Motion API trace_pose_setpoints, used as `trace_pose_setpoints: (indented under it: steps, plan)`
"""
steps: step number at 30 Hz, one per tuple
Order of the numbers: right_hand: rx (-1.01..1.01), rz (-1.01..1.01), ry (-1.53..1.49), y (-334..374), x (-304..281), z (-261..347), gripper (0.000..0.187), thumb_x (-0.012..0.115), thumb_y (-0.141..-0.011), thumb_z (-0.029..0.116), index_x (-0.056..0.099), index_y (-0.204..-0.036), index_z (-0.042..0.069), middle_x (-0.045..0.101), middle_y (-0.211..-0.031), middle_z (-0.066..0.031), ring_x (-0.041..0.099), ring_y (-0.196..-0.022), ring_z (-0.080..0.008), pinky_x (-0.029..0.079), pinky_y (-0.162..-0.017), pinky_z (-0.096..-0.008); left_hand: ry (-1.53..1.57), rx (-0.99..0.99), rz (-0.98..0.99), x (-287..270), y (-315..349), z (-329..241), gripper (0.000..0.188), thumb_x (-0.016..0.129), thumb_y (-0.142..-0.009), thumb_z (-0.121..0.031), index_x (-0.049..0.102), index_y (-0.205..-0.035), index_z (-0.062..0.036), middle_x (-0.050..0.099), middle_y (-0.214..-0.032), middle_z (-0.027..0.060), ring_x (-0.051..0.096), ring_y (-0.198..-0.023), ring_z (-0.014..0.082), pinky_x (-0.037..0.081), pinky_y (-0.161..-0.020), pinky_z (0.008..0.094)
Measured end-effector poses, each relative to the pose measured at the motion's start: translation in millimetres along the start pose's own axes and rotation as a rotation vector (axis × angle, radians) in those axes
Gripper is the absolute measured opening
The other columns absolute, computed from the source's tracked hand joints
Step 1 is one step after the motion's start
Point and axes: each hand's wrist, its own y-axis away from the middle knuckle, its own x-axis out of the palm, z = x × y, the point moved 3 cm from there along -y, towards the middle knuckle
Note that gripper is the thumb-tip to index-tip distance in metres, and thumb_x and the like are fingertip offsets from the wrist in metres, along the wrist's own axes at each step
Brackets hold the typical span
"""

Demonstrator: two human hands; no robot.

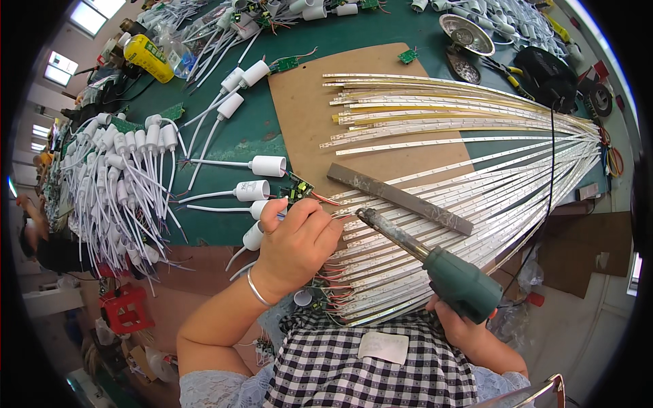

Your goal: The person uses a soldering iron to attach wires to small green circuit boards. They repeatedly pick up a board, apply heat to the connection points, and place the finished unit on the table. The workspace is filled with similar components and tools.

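Observation:
My left hand is closed in a pinch, with a thin wire at its fingertips. Just beyond its knuckles lies a small green circuit board, joined by red wires toward the ends of the LED strips. My right hand grips a green soldering gun by its handle. The gun's dark metal tip points left, close to my left fingertips and the strip ends. White cylindrical lamp caps with white cables lie left of the board. My left fingers partly cover the nearer caps.
A dark grey bar lies slantwise across the strips, over a brown board on the green table. Many white caps are heaped at left. Pliers, a metal bowl and a yellow bottle stand farther back. A black cord hangs at right.

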Motion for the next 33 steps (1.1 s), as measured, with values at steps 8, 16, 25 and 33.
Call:
trace_pose_setpoints:
  steps: [8, 16, 25, 33]
  plan:
    - [0.009, 0.008, -0.026, 1, 1, -1, 0.041, 0.052, -0.081, -0.007, 0.050, -0.121, -0.006, 0.061, -0.085, -0.0114, 0.062, -0.071, -0.0176, 0.052, -0.066, -0.0297, -0.002, 0.002, -0.006, 0, -1, 0, 0.017, 0.069, -0.068, -0.014, 0.065, -0.084, -0.0159, 0.058, -0.082, -0.0052, 0.056, -0.091, 0.0156, 0.024, -0.091, 0.0431]
    - [0.020, 0.012, -0.074, 4, 1, -6, 0.044, 0.053, -0.084, -0.001, 0.045, -0.127, -0.004, 0.059, -0.104, -0.0144, 0.062, -0.070, -0.0183, 0.052, -0.065, -0.0297, -0.001, 0.003, -0.008, 0, -1, 0, 0.015, 0.069, -0.069, -0.014, 0.065, -0.084, -0.0162, 0.058, -0.082, -0.0054, 0.057, -0.091, 0.0155, 0.024, -0.092, 0.0428]
    - [0.024, -0.096, -0.418, -12, 4, 6, 0.055, 0.058, -0.087, 0.012, 0.036, -0.136, -0.002, 0.053, -0.123, -0.0168, 0.062, -0.072, -0.0200, 0.051, -0.064, -0.0298, 0.001, 0.008, -0.001, -1, -1, 0, 0.015, 0.070, -0.070, -0.014, 0.065, -0.084, -0.0162, 0.060, -0.083, -0.0052, 0.057, -0.092, 0.0154, 0.023, -0.093, 0.0434]
    - [0.092, -0.140, -0.449, -9, 3, 6, 0.056, 0.058, -0.085, 0.010, 0.036, -0.135, -0.002, 0.053, -0.123, -0.0168, 0.062, -0.072, -0.0202, 0.051, -0.064, -0.0298, 0.012, 0.007, -0.007, -2, -2, -1, 0.014, 0.070, -0.071, -0.014, 0.064, -0.083, -0.0159, 0.061, -0.083, -0.0044, 0.058, -0.095, 0.0172, 0.023, -0.095, 0.0448]
